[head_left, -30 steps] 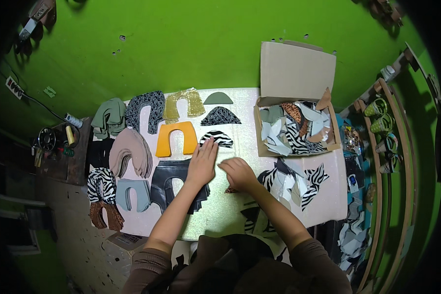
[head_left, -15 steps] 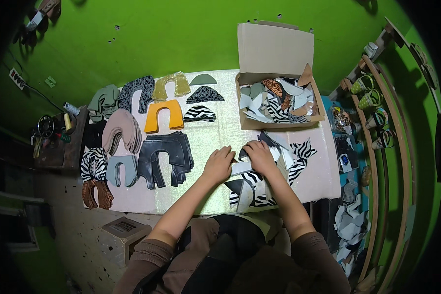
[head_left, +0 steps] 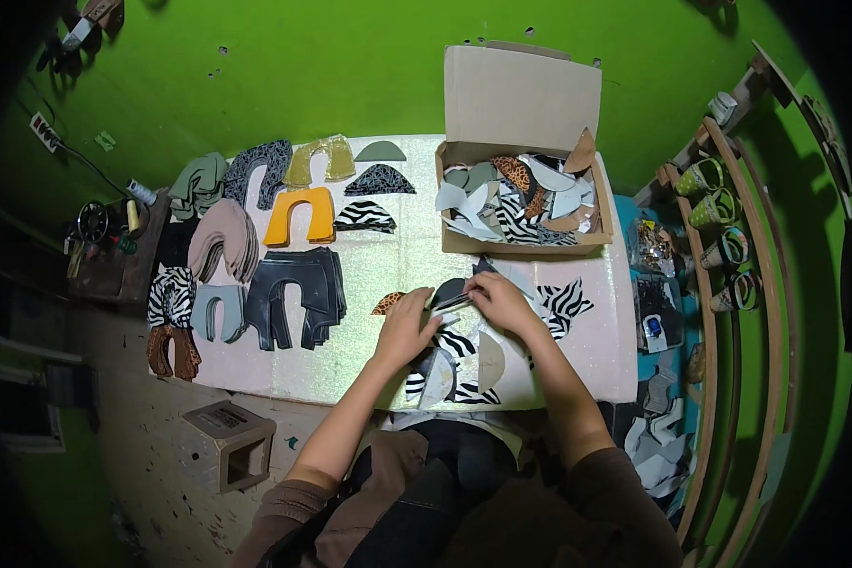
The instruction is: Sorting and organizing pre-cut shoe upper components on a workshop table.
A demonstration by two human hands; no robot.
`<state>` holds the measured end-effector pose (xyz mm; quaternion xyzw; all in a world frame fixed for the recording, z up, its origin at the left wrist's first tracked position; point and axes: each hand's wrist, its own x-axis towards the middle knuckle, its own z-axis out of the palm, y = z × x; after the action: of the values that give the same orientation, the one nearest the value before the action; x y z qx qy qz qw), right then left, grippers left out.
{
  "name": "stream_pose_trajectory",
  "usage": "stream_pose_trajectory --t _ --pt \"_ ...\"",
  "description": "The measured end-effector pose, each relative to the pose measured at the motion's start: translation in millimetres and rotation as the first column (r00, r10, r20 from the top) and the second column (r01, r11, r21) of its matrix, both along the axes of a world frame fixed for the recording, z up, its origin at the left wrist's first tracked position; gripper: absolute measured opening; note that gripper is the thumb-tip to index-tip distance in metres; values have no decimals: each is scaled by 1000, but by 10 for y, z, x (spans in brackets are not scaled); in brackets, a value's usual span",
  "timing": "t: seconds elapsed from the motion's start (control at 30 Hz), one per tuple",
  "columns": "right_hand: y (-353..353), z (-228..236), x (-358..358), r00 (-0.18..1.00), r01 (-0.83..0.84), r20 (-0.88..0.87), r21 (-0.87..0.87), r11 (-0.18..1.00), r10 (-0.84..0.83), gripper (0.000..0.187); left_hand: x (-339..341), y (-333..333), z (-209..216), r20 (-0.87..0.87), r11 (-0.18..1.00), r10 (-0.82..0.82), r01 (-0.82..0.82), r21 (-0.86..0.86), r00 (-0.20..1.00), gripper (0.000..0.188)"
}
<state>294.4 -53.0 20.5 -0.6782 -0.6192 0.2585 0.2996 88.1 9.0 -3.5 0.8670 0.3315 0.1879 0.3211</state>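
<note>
A black half-moon piece of material stands tilted between my hands over the table. My right hand pinches its right edge with closed fingers. My left hand lies at its left side, fingers stretched out and thumb apart, fingertips close to the piece. A leopard-print half-moon piece sits partly under the left hand's outer side. Below the hands lie loose zebra-print pieces, a beige half-moon piece and a pale grey piece. More zebra-print scraps lie right of my right hand.
An open cardboard box full of mixed scraps stands at the back right. Stacks of arch-shaped pieces, among them black and orange, cover the left. Half-moon pieces lie behind my hands. A wooden rack with sandals is at right.
The black half-moon piece has been raised and shows between my hands. The leopard-print piece now shows beside my left hand. The beige half-moon is now uncovered. The whole view has shifted slightly.
</note>
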Motion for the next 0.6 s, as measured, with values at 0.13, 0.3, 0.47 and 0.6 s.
stream_pose_trajectory --t 0.13,0.3,0.47,0.6 --pt "-18 -20 -130 979 -114 -173 -46 992 104 14 45 -46 28 41 983 32 -24 -185 999 36" --pt "-200 -367 -365 953 99 263 203 974 -152 31 -46 -141 -179 102 882 216 -149 -446 971 27" --pt "-374 -459 -601 904 25 428 -102 995 21 46 -174 -184 -385 165 736 518 -338 -587 839 30" --pt "-396 -427 -726 876 71 483 -112 991 -8 51 -164 -322 -331 165 678 604 -395 -620 779 30"
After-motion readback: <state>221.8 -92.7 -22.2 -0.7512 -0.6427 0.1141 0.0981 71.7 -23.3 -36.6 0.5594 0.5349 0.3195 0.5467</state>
